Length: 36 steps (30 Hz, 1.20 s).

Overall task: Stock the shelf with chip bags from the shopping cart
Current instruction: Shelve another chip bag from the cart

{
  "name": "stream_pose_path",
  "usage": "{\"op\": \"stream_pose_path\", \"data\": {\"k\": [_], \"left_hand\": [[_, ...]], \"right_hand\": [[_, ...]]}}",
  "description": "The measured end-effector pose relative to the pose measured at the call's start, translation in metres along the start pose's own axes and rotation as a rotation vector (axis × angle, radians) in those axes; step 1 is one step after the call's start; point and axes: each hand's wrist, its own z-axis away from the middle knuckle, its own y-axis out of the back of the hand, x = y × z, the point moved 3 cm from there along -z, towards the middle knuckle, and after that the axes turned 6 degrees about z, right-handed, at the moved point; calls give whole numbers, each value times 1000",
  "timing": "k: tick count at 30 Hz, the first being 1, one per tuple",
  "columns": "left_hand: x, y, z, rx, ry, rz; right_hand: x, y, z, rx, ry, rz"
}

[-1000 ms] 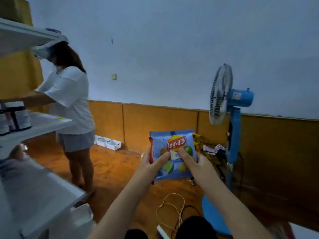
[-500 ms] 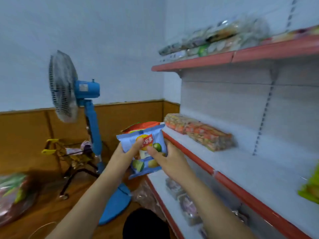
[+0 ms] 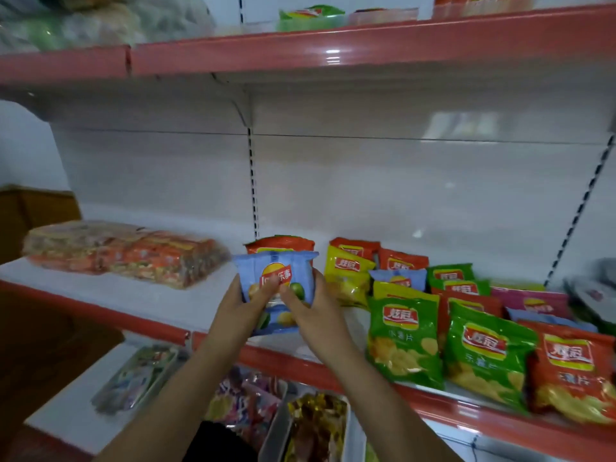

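You're gripping the blue Lay's bag (image 3: 278, 288) with your left hand (image 3: 238, 308) and right hand (image 3: 316, 315), fingers wrapped round it, over the shelf (image 3: 133, 301) edge; bare white room sitting left of the chip bags (image 3: 433, 315).

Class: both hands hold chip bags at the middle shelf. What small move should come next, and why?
Probably ease the blue bag forward and set it down on the bare shelf left of the stocked bags; both the left hand and right hand grip it just above.

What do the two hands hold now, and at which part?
Both hold the blue chip bag: left hand at its left edge, right hand at its right edge, thumbs on the front.
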Motion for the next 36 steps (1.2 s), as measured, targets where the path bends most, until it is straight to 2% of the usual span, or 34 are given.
{"op": "stream_pose_path", "data": {"k": [4, 6, 13, 19, 24, 26, 29, 30, 33, 36], "left_hand": [[-28, -43, -27, -92, 8, -28], [-40, -56, -41, -116, 19, -36], [-79, -85, -65, -281, 166, -49], [-89, -94, -69, -361, 311, 62], [-75, -103, -69, -465, 249, -62], [-73, -97, -66, -433, 217, -50], [-75, -78, -65, -304, 264, 0], [-77, -74, -66, -280, 265, -48], [-82, -68, -68, -267, 247, -230], [-81, -66, -66, -316, 235, -214]], "right_hand": [[31, 27, -3, 76, -93, 111], [43, 33, -6, 136, -101, 193], [55, 28, -9, 185, -94, 515], [64, 17, -18, 164, -162, 592], [68, 14, -23, 202, -200, 590], [66, 14, -23, 191, -194, 589], [63, 9, -23, 187, -181, 599], [63, 8, -23, 188, -183, 595], [61, 2, -20, 168, -207, 595], [56, 1, -16, 155, -210, 599]]}}
